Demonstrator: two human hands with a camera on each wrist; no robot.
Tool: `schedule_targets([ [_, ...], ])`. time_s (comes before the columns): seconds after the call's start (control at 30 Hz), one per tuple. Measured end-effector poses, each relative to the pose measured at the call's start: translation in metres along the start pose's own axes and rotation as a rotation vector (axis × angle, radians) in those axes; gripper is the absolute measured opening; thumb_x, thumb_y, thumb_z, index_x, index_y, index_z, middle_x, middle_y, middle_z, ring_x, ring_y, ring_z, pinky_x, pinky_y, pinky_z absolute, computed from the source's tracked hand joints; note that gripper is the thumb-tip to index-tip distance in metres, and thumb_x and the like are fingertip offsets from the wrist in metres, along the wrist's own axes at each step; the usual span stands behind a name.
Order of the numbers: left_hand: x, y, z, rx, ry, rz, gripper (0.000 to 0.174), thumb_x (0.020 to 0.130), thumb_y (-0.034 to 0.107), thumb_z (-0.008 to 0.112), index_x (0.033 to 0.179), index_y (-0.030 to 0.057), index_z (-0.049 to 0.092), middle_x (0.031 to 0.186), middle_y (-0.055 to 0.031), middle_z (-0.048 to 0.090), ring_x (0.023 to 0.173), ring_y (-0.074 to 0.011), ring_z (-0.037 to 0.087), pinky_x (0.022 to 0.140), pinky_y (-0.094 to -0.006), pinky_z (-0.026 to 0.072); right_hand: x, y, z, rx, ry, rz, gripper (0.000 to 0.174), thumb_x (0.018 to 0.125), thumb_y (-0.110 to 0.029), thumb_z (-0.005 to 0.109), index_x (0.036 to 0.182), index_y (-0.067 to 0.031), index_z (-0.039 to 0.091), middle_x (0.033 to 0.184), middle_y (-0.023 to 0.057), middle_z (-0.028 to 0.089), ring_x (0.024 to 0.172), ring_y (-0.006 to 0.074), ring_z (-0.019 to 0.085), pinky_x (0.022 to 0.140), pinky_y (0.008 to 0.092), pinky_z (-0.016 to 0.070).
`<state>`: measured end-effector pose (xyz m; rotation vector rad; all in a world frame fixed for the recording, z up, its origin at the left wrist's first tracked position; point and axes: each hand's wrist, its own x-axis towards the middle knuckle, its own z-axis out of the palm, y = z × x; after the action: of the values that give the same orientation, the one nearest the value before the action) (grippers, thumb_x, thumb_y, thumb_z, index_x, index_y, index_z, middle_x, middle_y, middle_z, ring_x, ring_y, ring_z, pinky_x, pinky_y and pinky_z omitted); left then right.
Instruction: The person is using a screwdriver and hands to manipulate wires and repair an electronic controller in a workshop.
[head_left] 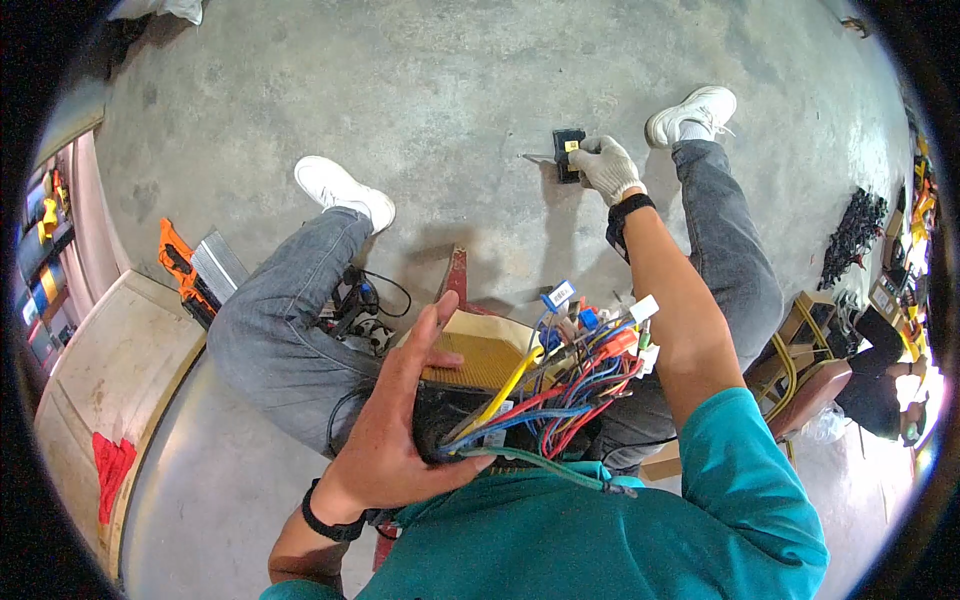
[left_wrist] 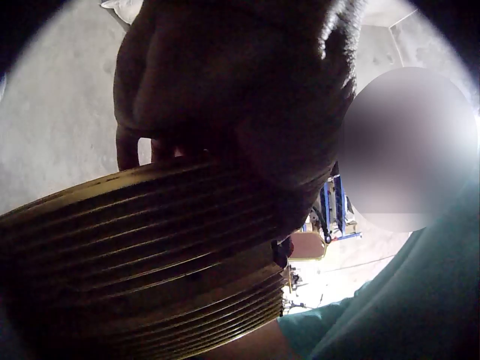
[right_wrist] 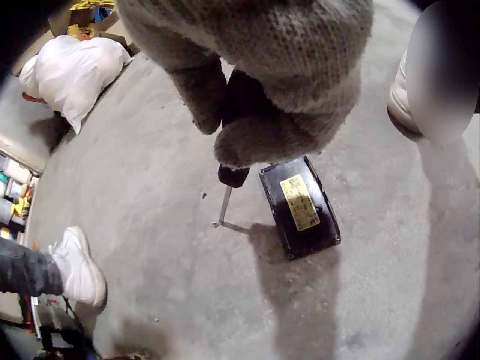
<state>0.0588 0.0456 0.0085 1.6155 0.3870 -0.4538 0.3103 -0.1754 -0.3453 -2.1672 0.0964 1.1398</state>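
"What is gripped?"
"A screwdriver [right_wrist: 226, 201] by the right hand [right_wrist: 277, 82], a unit [left_wrist: 142, 262] by the left hand [head_left: 400, 430]."
"The box [right_wrist: 304, 238]?"
"On the floor [right_wrist: 180, 262] beside the screwdriver, its label [right_wrist: 300, 202] unreadable. Wires [head_left: 580, 385] are shown only by the head view."

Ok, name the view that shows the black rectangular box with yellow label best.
The right wrist view: the black rectangular box shows large and almost whole, its yellow label facing up. The head view shows it small, partly behind the off-white gloved right hand. The left wrist view does not show it.
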Motion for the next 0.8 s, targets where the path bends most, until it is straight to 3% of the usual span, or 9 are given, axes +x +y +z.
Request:
schedule_targets([
  [0.13,-0.001,-0.005,0.005,-0.039,0.07,0.002,0.128,0.06,0.018,0.089,0.164,0.0055,0.015,0.166,-0.0244,0.029,0.145,-0.032,0.042,0.115,-0.0418,0.037,0.0,0.001,0.001,0.028,0.019,0.001,0.042,0.08,-0.029,0.077,0.103,0.0042,0.065,0.082,0.0156,0.072,0.069,0.0213,0.071,0.066,0.0344,0.056],
  [0.2,0.0,-0.001,0.002,-0.028,0.015,0.006,0.125,0.068,0.013,0.089,0.164,0.0033,0.009,0.166,-0.0245,0.025,0.148,-0.0369,0.036,0.109,-0.0444,0.0447,-0.002,0.002,0.0,-0.005,0.009,-0.001,0.042,0.081,-0.029,0.076,0.104,0.0048,0.065,0.083,0.0154,0.072,0.069,0.0208,0.071,0.065,0.0349,0.056],
  [0.3,0.0,0.0,0.003,-0.034,0.014,-0.006,0.124,0.068,0.013,0.089,0.164,0.0044,0.011,0.166,-0.0238,0.026,0.147,-0.0365,0.037,0.109,-0.0441,0.0448,-0.005,0.001,0.0,0.017,0.009,-0.007,0.042,0.081,-0.026,0.075,0.107,0.0052,0.066,0.082,0.0147,0.072,0.068,0.0201,0.07,0.064,0.0342,0.0556],
  [0.53,0.0,0.001,0.005,-0.023,0.01,0.002,0.122,0.068,0.014,0.088,0.164,0.0059,0.014,0.163,-0.0234,0.032,0.141,-0.0343,0.042,0.111,-0.0431,0.0414,-0.017,-0.011,-0.005,0.083,0.009,0.034,0.044,0.08,-0.023,0.077,0.112,0.0058,0.067,0.083,0.0142,0.072,0.067,0.0185,0.069,0.062,0.0317,0.0545],
  [0.8,-0.006,-0.002,0.014,-0.115,0.033,0.012,0.112,0.073,0.015,0.086,0.162,0.0059,0.019,0.157,-0.0226,0.04,0.141,-0.032,0.045,0.115,-0.0422,0.0373,-0.011,0.003,-0.015,0.075,0.031,-0.026,0.047,0.08,-0.032,0.077,0.111,0.0021,0.07,0.093,0.0125,0.073,0.076,0.0182,0.069,0.07,0.0328,0.0563],
])
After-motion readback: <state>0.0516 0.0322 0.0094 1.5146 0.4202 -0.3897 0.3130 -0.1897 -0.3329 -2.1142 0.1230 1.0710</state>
